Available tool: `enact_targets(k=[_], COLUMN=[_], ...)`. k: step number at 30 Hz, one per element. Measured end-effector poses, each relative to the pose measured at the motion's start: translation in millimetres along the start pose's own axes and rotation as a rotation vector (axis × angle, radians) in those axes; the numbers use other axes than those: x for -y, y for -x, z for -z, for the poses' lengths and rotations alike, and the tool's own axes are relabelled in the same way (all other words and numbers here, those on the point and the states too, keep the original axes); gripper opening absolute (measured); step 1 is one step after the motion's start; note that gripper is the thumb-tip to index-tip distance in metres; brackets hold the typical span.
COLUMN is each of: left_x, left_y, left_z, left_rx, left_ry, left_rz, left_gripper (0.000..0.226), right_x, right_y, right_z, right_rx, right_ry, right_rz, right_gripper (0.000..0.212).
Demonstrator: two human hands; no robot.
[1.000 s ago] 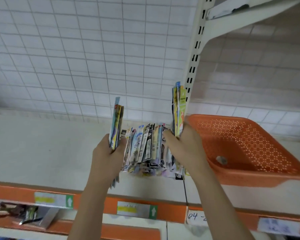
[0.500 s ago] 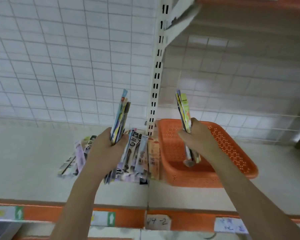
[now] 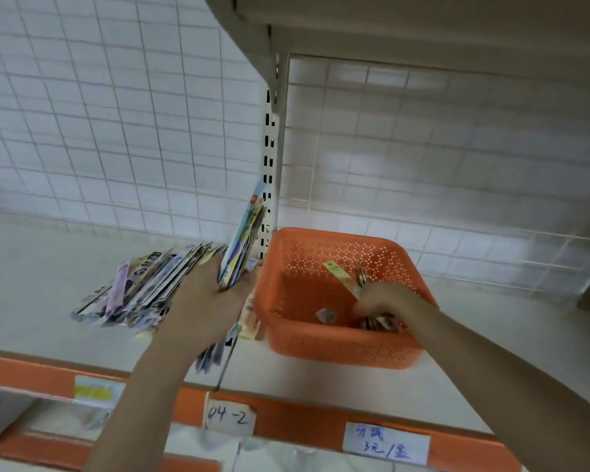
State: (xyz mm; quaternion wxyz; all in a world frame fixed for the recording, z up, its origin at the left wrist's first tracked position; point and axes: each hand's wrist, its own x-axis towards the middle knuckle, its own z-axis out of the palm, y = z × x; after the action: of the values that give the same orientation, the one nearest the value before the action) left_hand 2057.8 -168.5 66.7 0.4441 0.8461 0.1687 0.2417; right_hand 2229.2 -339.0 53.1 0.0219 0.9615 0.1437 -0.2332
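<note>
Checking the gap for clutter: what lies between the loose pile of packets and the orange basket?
In the head view, the left hand, gripping a bundle of packets, fills that stretch, close beside the basket.

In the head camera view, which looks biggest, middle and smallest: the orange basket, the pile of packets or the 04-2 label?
1. orange basket
2. pile of packets
3. 04-2 label, smallest though nearest the camera

A pale shelf (image 3: 31,267) carries a fanned pile of packets (image 3: 140,291) beside an orange basket (image 3: 321,345)
</note>
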Motion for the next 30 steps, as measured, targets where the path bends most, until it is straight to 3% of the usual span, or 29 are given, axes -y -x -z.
enact_targets(k=[2,7,9,12,15,19,26,30], left_x=[0,-6,-9,-10,-14,-18,-49,-68], left_y=[1,2,1,-2,-3,-5,-23,-49], left_z=[-2,-10,-12,-15,-16,-17,-35,-59], left_rx=[-0.002,-0.008,0.003,0.01,0.008,0.005,0.124,0.181], left_ry=[0.003,0.002,0.007,-0.024,-0.027,-0.021,-0.117,-0.164], left_rz=[0.034,0.054,0.073,0.092,0.089,0.08,0.052,0.042], left_gripper=[0.028,0.026,0.015,0.021,0.021,0.014,0.033,0.031], right_x=[-2,-6,-7,-10,-15,-26,-82,-123], right_y=[-7,-17,-20,-23,-27,-26,-9,-23], right_z=[-4,-9,-11,-10,-10,1,16,-11], right_rx=[-0.02,-0.119,-0.188,-0.299,-0.326,-0.444,-0.954,-0.946], right_ry=[-0.002,-0.094,-0.057,-0.017,-0.07,-0.069,-0.379,-0.554], right_rz=[-0.025,-0.051,-0.022,0.006,0.041,0.04,0.211,0.045], right_gripper=[0.054,0.097,0.085,0.038,0.007,0.019,0.021,0.02])
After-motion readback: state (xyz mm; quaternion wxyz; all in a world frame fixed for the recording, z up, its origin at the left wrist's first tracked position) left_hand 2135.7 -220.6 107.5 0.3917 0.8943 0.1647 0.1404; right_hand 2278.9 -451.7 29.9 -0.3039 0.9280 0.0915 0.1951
